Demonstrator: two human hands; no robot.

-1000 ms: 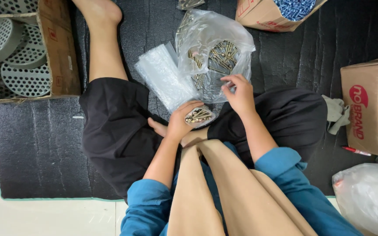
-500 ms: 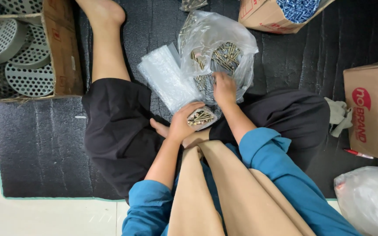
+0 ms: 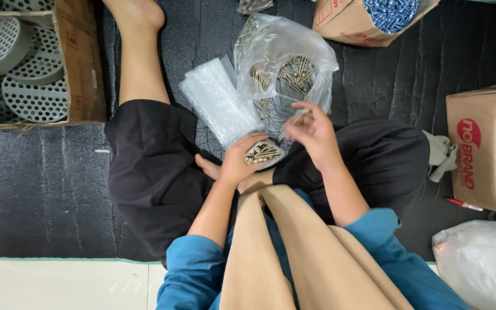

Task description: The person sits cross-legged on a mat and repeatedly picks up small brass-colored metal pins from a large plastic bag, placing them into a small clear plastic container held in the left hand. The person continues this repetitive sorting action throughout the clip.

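Here, the left hand [image 3: 239, 163] cups a small clear packet of brass screws [image 3: 263, 153] on the lap; the right hand [image 3: 312, 131] pinches one screw [image 3: 297, 117] beside the large clear bag [image 3: 285, 69], with a red-labelled brown carton [image 3: 477, 152] well to the right.

Black mat [image 3: 47, 195] on pale floor [image 3: 58, 284]. On mat: box w/ perforated grey discs [image 3: 78, 63] upper left, clear bag of screws [image 3: 285, 63] top centre, box [image 3: 351, 23] top right, box [image 3: 477, 149] right, white bag [image 3: 483, 267] lower right.
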